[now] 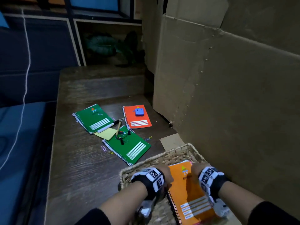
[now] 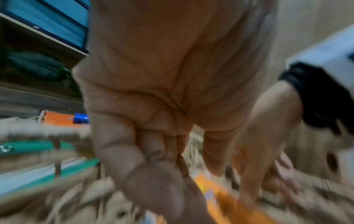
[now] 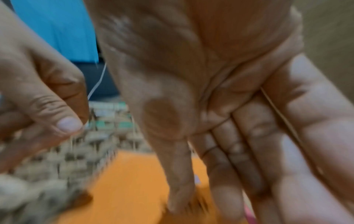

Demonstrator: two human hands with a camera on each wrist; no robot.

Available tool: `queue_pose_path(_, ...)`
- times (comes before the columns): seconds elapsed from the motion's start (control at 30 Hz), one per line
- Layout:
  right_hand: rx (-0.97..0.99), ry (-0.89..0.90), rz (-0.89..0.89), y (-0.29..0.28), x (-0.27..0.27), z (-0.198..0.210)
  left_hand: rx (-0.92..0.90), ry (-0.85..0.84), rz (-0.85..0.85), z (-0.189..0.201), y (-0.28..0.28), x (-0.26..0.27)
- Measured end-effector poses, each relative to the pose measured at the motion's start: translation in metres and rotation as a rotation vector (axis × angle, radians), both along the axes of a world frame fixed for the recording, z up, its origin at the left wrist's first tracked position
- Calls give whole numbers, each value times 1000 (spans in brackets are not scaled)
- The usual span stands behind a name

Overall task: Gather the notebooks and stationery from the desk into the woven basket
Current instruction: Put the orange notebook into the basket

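Observation:
An orange spiral notebook [image 1: 191, 192] lies tilted in the woven basket [image 1: 162, 155] at the desk's near edge. My left hand [image 1: 165, 176] has curled fingers and thumb pinching its upper left edge [image 2: 172, 174]. My right hand [image 1: 196, 168] rests straight fingers on its upper right corner [image 3: 201, 189]. On the desk beyond lie two green notebooks [image 1: 92, 118] [image 1: 129, 146] and a red-orange notebook [image 1: 141, 123] with a small blue object [image 1: 138, 111] on it. A marker [image 1: 108, 126], pencil [image 1: 118, 129], yellow sticky pad [image 1: 105, 133], binder clips [image 1: 121, 138] and paper clips [image 1: 103, 148] are scattered among them.
A tall cardboard wall [image 1: 227, 95] stands close along the right of the basket. A cardboard scrap [image 1: 172, 140] lies just behind the basket. The desk's left edge [image 1: 53, 143] drops to a blue couch. Shelving [image 1: 107, 43] stands behind the desk.

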State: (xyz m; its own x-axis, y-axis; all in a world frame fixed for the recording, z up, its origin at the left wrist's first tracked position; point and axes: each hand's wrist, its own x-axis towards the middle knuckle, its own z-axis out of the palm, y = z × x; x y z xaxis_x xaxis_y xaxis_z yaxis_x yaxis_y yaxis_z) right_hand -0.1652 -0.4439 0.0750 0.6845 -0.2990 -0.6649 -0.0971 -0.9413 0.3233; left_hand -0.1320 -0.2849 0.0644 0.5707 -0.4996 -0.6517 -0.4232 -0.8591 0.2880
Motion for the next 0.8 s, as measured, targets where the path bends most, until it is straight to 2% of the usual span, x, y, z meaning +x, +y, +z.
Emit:
queue_pose_path(0.07, 53, -17, 9, 11, 16, 24, -85, 26, 92, 31, 16, 16)
queue_pose_path(0.17, 312, -69, -93, 38, 53, 68, -218, -58, 274, 67, 56, 52)
queue_pose_path(0.27, 611, -199, -162, 58, 98, 85, -278, -77, 431, 75, 102, 91)
queue_pose_path(0.4, 959, -239, -320, 96, 152, 87, -294, -113, 643, 61, 150, 130)
queue_pose_path(0.47, 957, -308, -315, 113, 180, 79, -298, -143, 722, 44, 167, 141)
queue_pose_path(0.53, 873, -359, -275, 125, 204, 63, -322, -126, 797, 21, 176, 149)
queue_pose_path(0.7, 591, -315, -168, 148, 239, 7, -368, -27, 1052, -46, 182, 150)
queue_pose_path(0.8, 503, -268, -156, 148, 245, -31, -449, 150, 1212, -75, 174, 146)
